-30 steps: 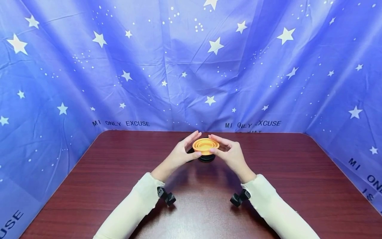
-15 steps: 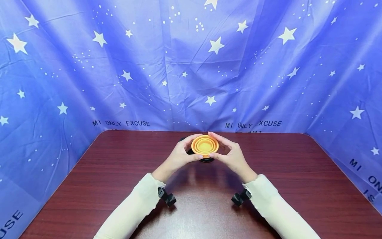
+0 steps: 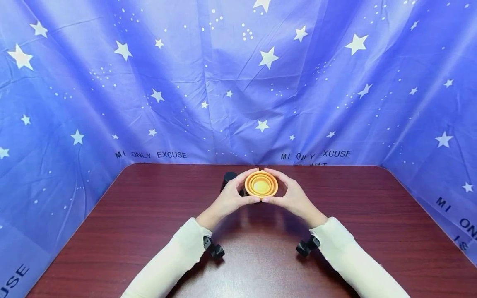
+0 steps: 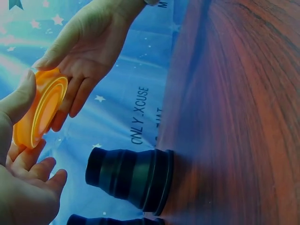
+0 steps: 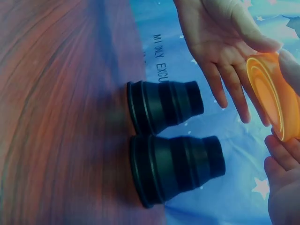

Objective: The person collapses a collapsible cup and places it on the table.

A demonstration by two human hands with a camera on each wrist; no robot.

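An orange collapsible cup, folded down into concentric rings, is held up between both hands above the far part of the table. My left hand pinches its left side, thumb at the near rim and fingers behind. On the other side my right hand pinches it the same way, the two thumbs nearly meeting. In the left wrist view the cup shows its thin side profile. Below the hands, two black ribbed cups stand mouth down on the table, mostly hidden by the hands in the head view.
The dark red wooden table ends at a far edge just beyond the black cups. A blue star-print curtain hangs behind and along both sides. Small black wrist cameras sit below both sleeves.
The orange cup has tilted so that its ringed face turns toward the head camera. Both hands have shifted slightly right with it, uncovering more of the left black cup.
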